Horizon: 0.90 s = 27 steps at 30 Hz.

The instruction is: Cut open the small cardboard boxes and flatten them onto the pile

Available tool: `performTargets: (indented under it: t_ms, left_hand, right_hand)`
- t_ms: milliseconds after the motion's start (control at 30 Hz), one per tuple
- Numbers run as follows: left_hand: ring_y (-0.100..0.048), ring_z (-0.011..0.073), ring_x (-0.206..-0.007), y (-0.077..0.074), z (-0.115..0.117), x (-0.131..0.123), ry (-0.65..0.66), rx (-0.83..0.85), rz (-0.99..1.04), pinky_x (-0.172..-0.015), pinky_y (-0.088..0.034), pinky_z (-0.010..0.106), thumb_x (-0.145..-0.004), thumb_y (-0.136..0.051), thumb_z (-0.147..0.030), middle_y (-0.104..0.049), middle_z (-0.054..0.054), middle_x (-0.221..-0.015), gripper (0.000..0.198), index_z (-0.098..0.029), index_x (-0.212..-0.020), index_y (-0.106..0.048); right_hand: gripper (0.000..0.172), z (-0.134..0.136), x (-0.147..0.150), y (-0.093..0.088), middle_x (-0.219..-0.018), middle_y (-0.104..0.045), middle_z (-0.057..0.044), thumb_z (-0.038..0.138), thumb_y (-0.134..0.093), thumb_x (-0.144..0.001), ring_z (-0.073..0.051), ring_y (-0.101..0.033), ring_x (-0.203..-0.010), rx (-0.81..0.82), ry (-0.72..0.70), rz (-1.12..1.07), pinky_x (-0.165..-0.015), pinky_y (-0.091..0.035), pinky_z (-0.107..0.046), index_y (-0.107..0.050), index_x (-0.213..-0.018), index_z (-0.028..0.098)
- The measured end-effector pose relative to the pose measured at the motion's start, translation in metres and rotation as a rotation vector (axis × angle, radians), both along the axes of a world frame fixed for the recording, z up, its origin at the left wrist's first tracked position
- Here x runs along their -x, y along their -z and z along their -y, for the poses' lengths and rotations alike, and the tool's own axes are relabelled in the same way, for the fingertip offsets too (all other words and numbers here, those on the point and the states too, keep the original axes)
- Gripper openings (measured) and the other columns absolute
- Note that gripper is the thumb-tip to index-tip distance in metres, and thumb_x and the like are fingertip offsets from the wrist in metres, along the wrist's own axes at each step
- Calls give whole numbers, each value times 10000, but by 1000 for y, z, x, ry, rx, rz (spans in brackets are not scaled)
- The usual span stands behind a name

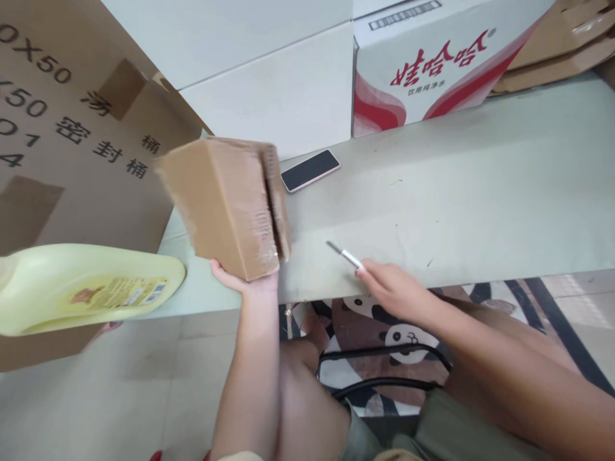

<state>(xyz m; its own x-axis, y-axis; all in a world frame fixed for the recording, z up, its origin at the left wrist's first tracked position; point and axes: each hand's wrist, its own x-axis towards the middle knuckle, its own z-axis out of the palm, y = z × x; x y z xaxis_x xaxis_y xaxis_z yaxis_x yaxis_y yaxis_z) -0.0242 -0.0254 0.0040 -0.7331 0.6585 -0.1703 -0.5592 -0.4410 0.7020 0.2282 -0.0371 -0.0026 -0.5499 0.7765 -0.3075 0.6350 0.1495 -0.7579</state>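
My left hand (245, 282) grips a small brown cardboard box (225, 198) from below, thumb on its near side, and holds it tilted above the table. A dark gap runs down the box's right side; its other fingers' hold is hidden behind it. In my right hand (387, 285) is a slim white-handled knife (352, 258), its thin grey blade pointing up and left, apart from the box. A phone (311, 171) with a dark screen lies flat just behind and right of the box.
A pale yellow bottle (91, 288) juts in at the left, before a large printed carton (81, 147). White boxes (269, 89) and a red-and-white carton (427, 77) line the back of the table (480, 192). Below are a panda-print mat (408, 336) and black metal bars (384, 351).
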Motion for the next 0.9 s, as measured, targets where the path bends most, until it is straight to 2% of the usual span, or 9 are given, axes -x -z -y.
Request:
performTargets:
  t_ms: [100,200,267,333,467,600,700,800,900]
  left_hand:
    - [-637,300,-1157,0,2,-2,90,35,-55,-900,-550,402,-811,-478,-588,-700,73,-1235,531,-274,-1194,-668]
    - [-680,282,-1038,-2,2,-4,170,90,-49,-847,-569,394,-826,-528,-565,-731,73,-1168,497,-245,-1167,-695]
    - [-704,272,-963,-4,2,-3,223,144,-34,-815,-581,392,-822,-575,-547,-754,74,-1090,471,-221,-1132,-714]
    - [-718,281,-934,-3,3,-1,298,209,-41,-804,-588,401,-811,-612,-559,-766,84,-1001,447,-210,-1060,-737]
    - [-675,352,-1124,3,11,0,453,186,-141,-902,-566,444,-704,-713,-646,-746,134,-1075,552,-205,-1035,-736]
    - [-628,313,-1212,16,17,0,448,149,-464,-983,-515,359,-463,-947,-395,-678,116,-1265,828,-234,-1218,-647]
    - [-619,295,-1218,28,15,-2,461,208,-794,-1039,-481,372,-424,-975,-350,-643,127,-1298,981,-228,-1296,-543]
    - [-621,307,-1203,36,9,-10,374,244,-1010,-1040,-485,412,-419,-968,-391,-617,157,-1308,1050,-208,-1315,-453]
    - [-659,276,-1106,39,5,-23,216,316,-1056,-983,-517,400,-552,-897,-386,-647,138,-1211,867,-199,-1272,-452]
  right_hand:
    - [334,-21,-14,13,-804,-641,-98,353,-323,-1025,-219,-558,-625,-191,194,86,-573,-389,-324,-608,-1048,181]
    - [383,-36,-23,23,-1134,-622,-210,288,-388,-973,-329,-624,-953,-399,357,125,-807,-502,-454,-591,-1261,139]
    - [439,-40,-27,25,-1282,-568,-237,310,-454,-943,-385,-566,-1176,-514,411,25,-993,-467,-553,-567,-1328,131]
    - [472,-41,-30,22,-1372,-543,-209,379,-501,-939,-374,-512,-1295,-545,408,-153,-1089,-424,-578,-546,-1362,175]
    - [557,-40,-32,14,-1470,-522,-159,515,-581,-924,-319,-513,-1349,-351,334,-451,-1075,-483,-515,-483,-1409,259]
    - [639,-40,-28,17,-1486,-508,-185,581,-634,-873,-315,-553,-1319,-190,420,-584,-1046,-511,-490,-442,-1381,243]
    - [748,-42,-23,23,-1450,-513,-180,565,-735,-766,-315,-577,-1260,-181,508,-540,-968,-546,-466,-407,-1360,247]
    - [823,-45,-16,27,-1381,-517,-173,538,-788,-653,-313,-595,-1164,-244,560,-448,-873,-559,-446,-400,-1315,241]
    - [776,-48,-9,29,-1314,-537,-149,512,-773,-624,-303,-603,-1091,-314,596,-353,-837,-544,-447,-407,-1255,247]
